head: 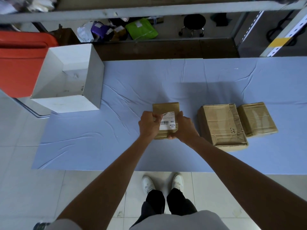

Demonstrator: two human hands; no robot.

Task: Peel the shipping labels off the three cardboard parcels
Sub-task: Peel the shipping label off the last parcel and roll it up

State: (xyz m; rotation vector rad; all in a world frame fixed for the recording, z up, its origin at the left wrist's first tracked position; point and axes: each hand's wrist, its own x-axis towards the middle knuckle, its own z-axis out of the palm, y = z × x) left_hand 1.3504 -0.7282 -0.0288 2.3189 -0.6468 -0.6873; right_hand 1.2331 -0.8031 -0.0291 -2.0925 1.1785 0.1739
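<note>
1. A small brown cardboard parcel [166,107] is held at the centre of the pale blue cloth-covered desk [116,146], directly at 12 o'clock from the person.
2. A white printed shipping label [169,122] with a barcode is seen on the top face of this parcel. Most of it lies flat on the cardboard. Its corner towards 10 o'clock looks lifted and curled.
3. The left hand [149,126] is clenched at the label's 9 o'clock edge, and the raised corner appears to be pinched between thumb and fingers.
4. The right hand [184,128] is wrapped round the parcel's 3 o'clock side and near corner, so the parcel is steadied.
5. A large creased brown cardboard parcel [221,125] with a handwritten mark is set at 3 o'clock of the held one. A smaller brown taped cardboard parcel [256,119] lies touching it further out at 3 o'clock.
6. No label is seen on the visible faces of these two. Hidden faces cannot be checked.
7. An open white cardboard box [93,77] stands at 10 o'clock on the desk. Whether peeled labels lie inside cannot be told.
8. Judgement: the peel on the centre parcel is barely started. If the other two are already stripped, this is the last label. Otherwise two are left.
</note>
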